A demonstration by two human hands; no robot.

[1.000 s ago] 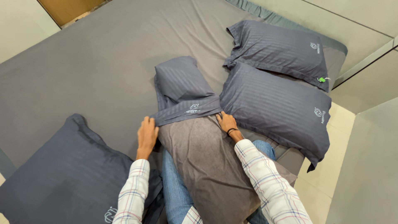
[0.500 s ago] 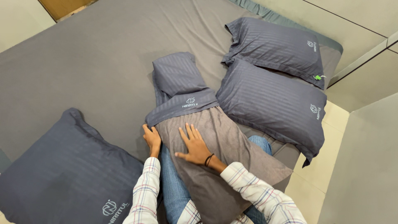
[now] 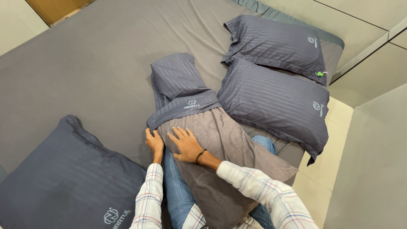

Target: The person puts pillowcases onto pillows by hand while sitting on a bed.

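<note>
Grey-brown fabric covers the bare pillow (image 3: 220, 157) that lies across the person's lap in blue jeans (image 3: 178, 191), its far end tucked partway into a dark striped pillowcase (image 3: 180, 89) spread out on the bed (image 3: 85, 63). The right hand (image 3: 184, 144) lies flat on the pillow's near-left part, fingers spread and released, palm down on the cloth, a dark band at its wrist. The left hand (image 3: 154, 142) sits at the pillow's left edge, just below the open hem of the pillowcase; its fingers curl against the cloth there, but whether they pinch the hem or only press beside it cannot be told. Both forearms wear sleeves of a white checked shirt (image 3: 258, 195).

Two cased pillows in the same dark striped cloth lie on the right of the bed: the nearer pillow (image 3: 271, 101) just beside the half-cased one, the farther pillow (image 3: 275, 44) touching it behind, with a small green tag (image 3: 319, 74) at its corner. A larger dark cushion (image 3: 63, 178) rests at the near-left corner, well apart from the hands. Pale floor tiles (image 3: 326, 144) show past the bed's right edge.
</note>
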